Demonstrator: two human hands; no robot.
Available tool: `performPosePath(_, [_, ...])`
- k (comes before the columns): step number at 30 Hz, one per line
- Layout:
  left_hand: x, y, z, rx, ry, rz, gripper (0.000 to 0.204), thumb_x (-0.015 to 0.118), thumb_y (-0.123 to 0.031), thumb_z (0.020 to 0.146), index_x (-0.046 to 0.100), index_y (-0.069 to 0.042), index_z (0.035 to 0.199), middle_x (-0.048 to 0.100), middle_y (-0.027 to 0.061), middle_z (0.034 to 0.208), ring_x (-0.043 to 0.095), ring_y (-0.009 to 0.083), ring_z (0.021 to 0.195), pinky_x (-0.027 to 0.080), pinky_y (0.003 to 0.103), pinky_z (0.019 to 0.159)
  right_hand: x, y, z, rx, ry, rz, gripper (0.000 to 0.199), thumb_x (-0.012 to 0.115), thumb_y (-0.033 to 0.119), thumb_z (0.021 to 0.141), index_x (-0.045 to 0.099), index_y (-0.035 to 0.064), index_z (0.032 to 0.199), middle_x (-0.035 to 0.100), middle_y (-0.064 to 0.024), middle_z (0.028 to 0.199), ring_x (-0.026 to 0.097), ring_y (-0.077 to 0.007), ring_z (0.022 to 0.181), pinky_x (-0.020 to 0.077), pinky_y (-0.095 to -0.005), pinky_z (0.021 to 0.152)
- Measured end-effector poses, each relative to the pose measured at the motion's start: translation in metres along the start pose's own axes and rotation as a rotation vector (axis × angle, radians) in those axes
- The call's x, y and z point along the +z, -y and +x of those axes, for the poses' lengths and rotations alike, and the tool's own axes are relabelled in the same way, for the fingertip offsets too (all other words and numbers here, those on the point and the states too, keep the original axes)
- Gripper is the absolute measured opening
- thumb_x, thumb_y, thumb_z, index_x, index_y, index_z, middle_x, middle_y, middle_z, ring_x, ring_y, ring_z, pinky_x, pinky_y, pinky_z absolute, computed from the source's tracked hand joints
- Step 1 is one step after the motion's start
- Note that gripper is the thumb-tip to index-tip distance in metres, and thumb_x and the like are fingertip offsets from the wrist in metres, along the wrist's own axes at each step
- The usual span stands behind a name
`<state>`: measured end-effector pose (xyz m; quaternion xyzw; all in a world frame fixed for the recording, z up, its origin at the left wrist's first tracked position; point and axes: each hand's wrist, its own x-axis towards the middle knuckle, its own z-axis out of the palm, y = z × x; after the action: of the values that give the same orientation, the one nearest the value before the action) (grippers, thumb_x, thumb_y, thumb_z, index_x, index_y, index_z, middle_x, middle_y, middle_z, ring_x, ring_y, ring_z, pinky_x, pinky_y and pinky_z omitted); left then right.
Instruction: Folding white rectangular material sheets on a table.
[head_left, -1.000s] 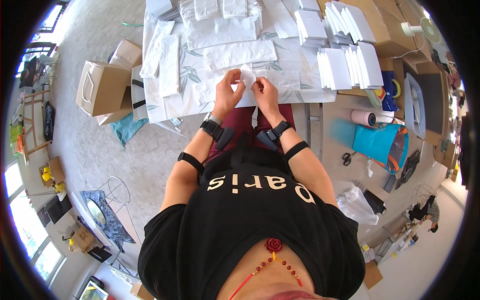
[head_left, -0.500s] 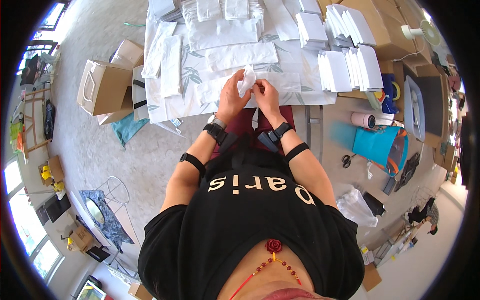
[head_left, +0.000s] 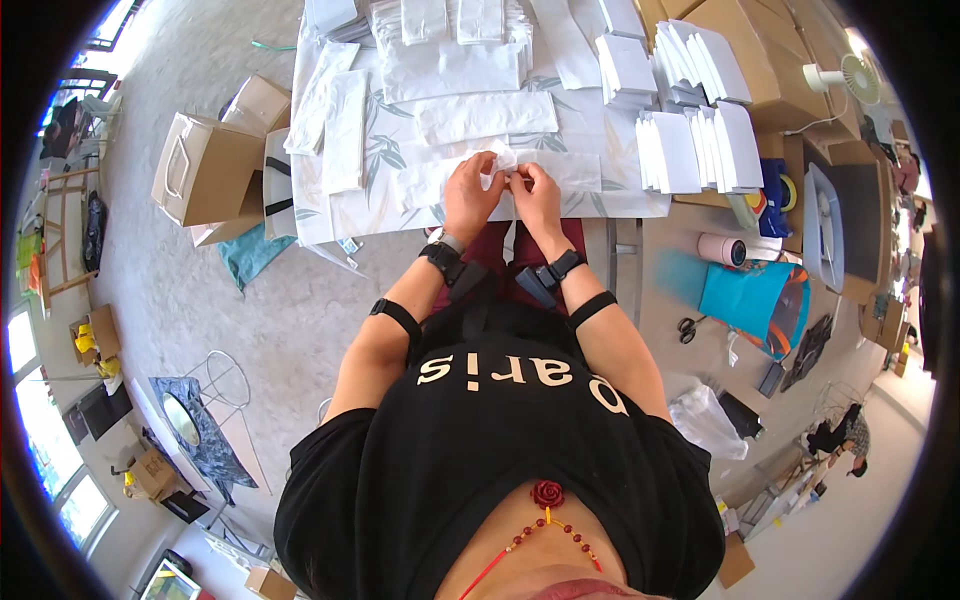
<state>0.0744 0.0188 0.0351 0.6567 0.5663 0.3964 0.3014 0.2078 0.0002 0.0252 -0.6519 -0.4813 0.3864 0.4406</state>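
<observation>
My left hand (head_left: 469, 203) and my right hand (head_left: 538, 205) meet near the table's front edge, fingers bent. Between their fingertips is a thin, crumpled white piece (head_left: 503, 157), film or soft paper; I cannot tell which. Under and beside the hands a flat white strip (head_left: 572, 172) lies across the leaf-patterned tablecloth (head_left: 385, 152). Just beyond it rests another flat white packet (head_left: 485, 118). What the fingertips pinch underneath is partly hidden by the hands.
White flat packets (head_left: 450, 70) are layered at the table's back, with more (head_left: 345, 130) to the left. Stacks of folded white card (head_left: 668, 152) line the right side. Cardboard boxes (head_left: 212, 165) stand left. A blue bag (head_left: 745, 300) and scissors (head_left: 688, 328) lie on the floor at right.
The white piece, which stood up above my fingers, is now lower and flatter between them. My left hand has turned slightly and its fingertips are nearer the right hand.
</observation>
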Motion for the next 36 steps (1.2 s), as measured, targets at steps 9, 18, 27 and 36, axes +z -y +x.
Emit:
performPosePath(9, [-0.016, 0.018, 0.006, -0.140, -0.192, -0.143, 0.015, 0.071, -0.011, 0.093, 0.070, 0.000, 0.103, 0.074, 0.0097, 0.085, 0.071, 0.0141, 0.078, 0.057, 0.030, 0.072, 0.005, -0.011, -0.006, 0.053, -0.004, 0.064, 0.015, 0.062, 0.011, 0.096, 0.066, -0.0037, 0.096, 0.075, -0.0131, 0.083, 0.076, -0.0222, 0.075, 0.0569, -0.0332, 0.068])
performPosePath(18, [-0.087, 0.091, -0.024, -0.315, -0.487, -0.103, 0.028, 0.069, -0.007, 0.088, 0.065, 0.004, 0.114, 0.065, 0.0129, 0.104, 0.067, 0.0207, 0.089, 0.057, 0.033, 0.073, -0.002, -0.013, -0.004, 0.245, -0.004, 0.212, 0.014, 0.059, 0.009, 0.100, 0.062, -0.0052, 0.100, 0.071, -0.0097, 0.089, 0.075, -0.0180, 0.075, 0.0594, -0.0283, 0.061])
performPosePath(27, [-0.111, 0.057, -0.037, -0.456, -0.295, 0.028, 0.045, 0.073, -0.017, 0.084, 0.052, 0.008, 0.115, 0.058, 0.0252, 0.110, 0.059, 0.0390, 0.101, 0.048, 0.045, 0.088, -0.016, -0.013, -0.002, 0.264, 0.014, 0.017, 0.025, 0.066, 0.021, 0.093, 0.066, -0.0032, 0.099, 0.073, -0.0116, 0.082, 0.072, -0.0191, 0.061, 0.0549, -0.0327, 0.056])
performPosePath(36, [-0.088, 0.060, -0.027, -0.211, -0.256, 0.309, 0.044, 0.080, -0.005, 0.077, 0.050, 0.004, 0.108, 0.057, 0.0231, 0.100, 0.058, 0.0424, 0.098, 0.046, 0.047, 0.086, -0.017, -0.017, 0.003, 0.247, -0.031, -0.090, 0.025, 0.065, 0.020, 0.092, 0.069, -0.0034, 0.099, 0.073, -0.0109, 0.076, 0.071, -0.0197, 0.058, 0.0550, -0.0332, 0.058])
